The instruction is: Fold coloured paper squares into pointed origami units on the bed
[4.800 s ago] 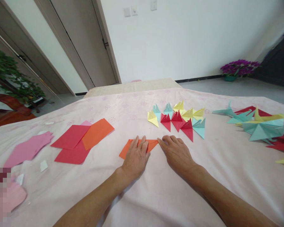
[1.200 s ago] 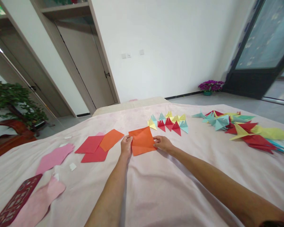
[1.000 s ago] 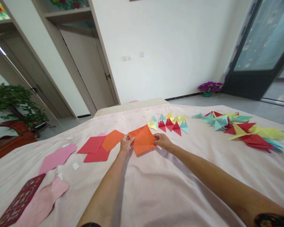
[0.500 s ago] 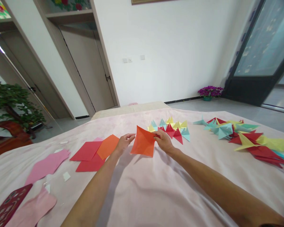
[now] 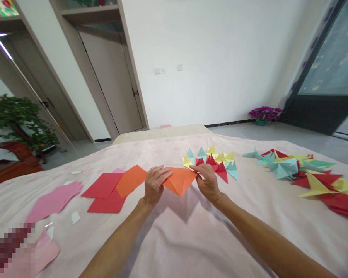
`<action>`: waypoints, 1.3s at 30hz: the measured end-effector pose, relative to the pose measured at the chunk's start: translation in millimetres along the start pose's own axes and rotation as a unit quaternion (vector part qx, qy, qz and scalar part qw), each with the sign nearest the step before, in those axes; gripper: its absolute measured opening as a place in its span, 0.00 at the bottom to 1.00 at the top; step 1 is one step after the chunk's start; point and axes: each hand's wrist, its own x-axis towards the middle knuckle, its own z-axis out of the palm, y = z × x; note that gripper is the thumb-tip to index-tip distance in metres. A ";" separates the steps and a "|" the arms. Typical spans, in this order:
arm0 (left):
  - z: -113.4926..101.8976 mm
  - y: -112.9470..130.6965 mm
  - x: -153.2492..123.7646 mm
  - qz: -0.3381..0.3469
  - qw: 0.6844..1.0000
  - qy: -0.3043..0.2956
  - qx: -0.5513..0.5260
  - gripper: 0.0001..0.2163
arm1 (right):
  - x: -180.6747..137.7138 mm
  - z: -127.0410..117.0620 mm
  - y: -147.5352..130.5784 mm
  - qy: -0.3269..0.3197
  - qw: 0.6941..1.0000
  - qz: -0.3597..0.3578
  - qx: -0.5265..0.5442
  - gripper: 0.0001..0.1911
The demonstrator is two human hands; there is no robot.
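An orange sheet of origami paper (image 5: 180, 180) is held up between my two hands, over the cloth. Its lower edge comes to a point, and creases run across it. My left hand (image 5: 156, 183) pinches its left corner, while my right hand (image 5: 206, 179) pinches the right corner between thumb and fingers. Just beyond my right hand stand several small folded paper cranes (image 5: 211, 160) in red, yellow and light blue. To the left of my left hand lie red paper squares (image 5: 102, 185) and another orange paper square (image 5: 131, 180).
A heap of larger folded paper pieces (image 5: 321, 177) lies at the right. Pink paper (image 5: 53, 199) and a white scrap (image 5: 75, 217) are on the left. The pale pink tablecloth (image 5: 174, 247) has wrinkles near me. A pixelated dark red object (image 5: 8, 245) occupies the lower left corner.
The orange paper has turned from an upright square to a pointed shape. My left hand has moved right and now grips its left corner. The view has shifted slightly.
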 end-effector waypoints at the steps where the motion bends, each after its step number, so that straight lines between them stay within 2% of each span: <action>1: -2.3 -3.0 -2.2 0.024 0.999 -0.012 0.019 0.15 | -4.0 -4.5 1.7 -0.022 0.999 -0.022 -0.020 0.20; 4: -4.9 -11.0 -13.7 0.077 0.991 -0.084 0.064 0.16 | -18.1 -15.4 6.5 -0.137 0.982 -0.106 -0.081 0.20; 7: -2.9 -14.5 -28.9 0.125 0.976 -0.165 0.074 0.17 | -29.5 -19.4 6.9 -0.237 0.952 -0.152 -0.121 0.18; 12: -5.7 -14.6 -43.9 0.149 0.956 -0.246 0.057 0.19 | -32.6 -16.9 0.4 -0.304 0.930 -0.170 -0.114 0.23; 16: -10.1 -15.1 -48.7 0.145 0.950 -0.270 0.053 0.21 | -33.2 -14.8 0.4 -0.322 0.924 -0.179 -0.098 0.21; 24: -10.9 -14.4 -53.1 0.121 0.951 -0.279 0.052 0.19 | -37.3 -15.4 7.0 -0.356 0.916 -0.158 -0.091 0.18; 29: -9.7 -15.6 -54.8 0.105 0.952 -0.283 0.051 0.18 | -39.1 -14.5 11.4 -0.347 0.922 -0.152 -0.072 0.18; 36: -7.8 -18.0 -57.8 0.087 0.959 -0.265 0.050 0.18 | -40.5 -14.6 14.3 -0.319 0.940 -0.106 -0.061 0.19; 39: -7.0 -18.1 -58.3 0.088 0.960 -0.263 0.050 0.17 | -39.5 -14.8 12.7 -0.328 0.937 -0.109 -0.049 0.21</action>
